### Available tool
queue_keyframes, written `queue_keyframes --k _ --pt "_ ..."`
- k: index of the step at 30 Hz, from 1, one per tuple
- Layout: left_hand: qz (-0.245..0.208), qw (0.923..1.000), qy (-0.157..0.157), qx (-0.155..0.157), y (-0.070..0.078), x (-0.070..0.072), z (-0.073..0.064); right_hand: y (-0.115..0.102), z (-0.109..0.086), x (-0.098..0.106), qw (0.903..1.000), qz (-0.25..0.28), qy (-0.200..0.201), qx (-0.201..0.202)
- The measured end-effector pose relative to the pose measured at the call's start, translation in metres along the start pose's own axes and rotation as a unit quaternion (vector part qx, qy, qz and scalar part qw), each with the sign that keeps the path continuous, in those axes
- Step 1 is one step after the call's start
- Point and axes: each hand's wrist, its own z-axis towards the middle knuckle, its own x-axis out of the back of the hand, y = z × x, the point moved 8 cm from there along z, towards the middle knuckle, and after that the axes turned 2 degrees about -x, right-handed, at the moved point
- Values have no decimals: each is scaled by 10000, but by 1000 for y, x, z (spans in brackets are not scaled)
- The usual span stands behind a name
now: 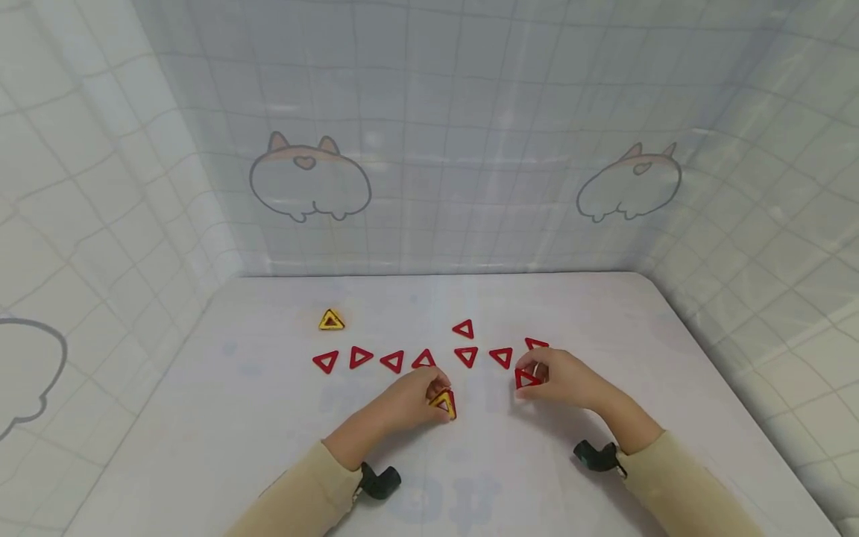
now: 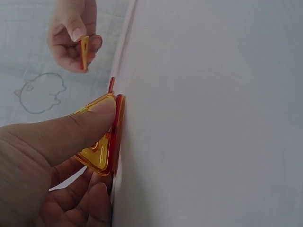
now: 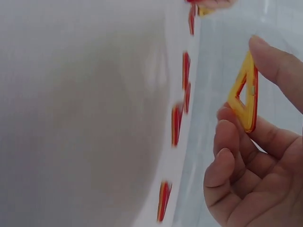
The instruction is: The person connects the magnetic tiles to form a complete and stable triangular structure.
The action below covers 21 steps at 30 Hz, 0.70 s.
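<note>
Between thumb and fingers, my left hand (image 1: 412,399) pinches hollow triangular plastic tiles (image 2: 99,160), yellow on the near face with red behind. In the left wrist view they look layered, held at the tabletop's edge line. My right hand (image 1: 570,379) grips a single triangular tile (image 3: 248,113) by its corners. That tile appears red from the head and yellow with a red side in the right wrist view. Red triangular tiles lie beyond both hands, one (image 1: 424,365) just past the left fingers and another (image 1: 536,342) partly hidden behind the right hand.
Several more red triangles lie in a loose row, from the leftmost tile (image 1: 326,356) rightwards, with one tile (image 1: 471,329) farther back. A yellow triangle (image 1: 331,328) sits at back left. The white table (image 1: 221,418) meets patterned curtains (image 1: 429,224) behind and at both sides.
</note>
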Motion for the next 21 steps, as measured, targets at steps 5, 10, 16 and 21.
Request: queue_keyframes --k 5,10,16,21 --pt "-1 9999 -64 -80 1 1 0 -19 8 -15 9995 -240 -25 198" --pt "-14 10000 -82 -36 3 2 0 -37 17 -30 9989 -358 -187 254" --pt "21 9999 -91 -109 4 3 0 -48 26 -44 9979 -385 -398 326" --pt "138 9995 -55 -270 7 5 0 -58 30 -54 9961 -482 -566 474"
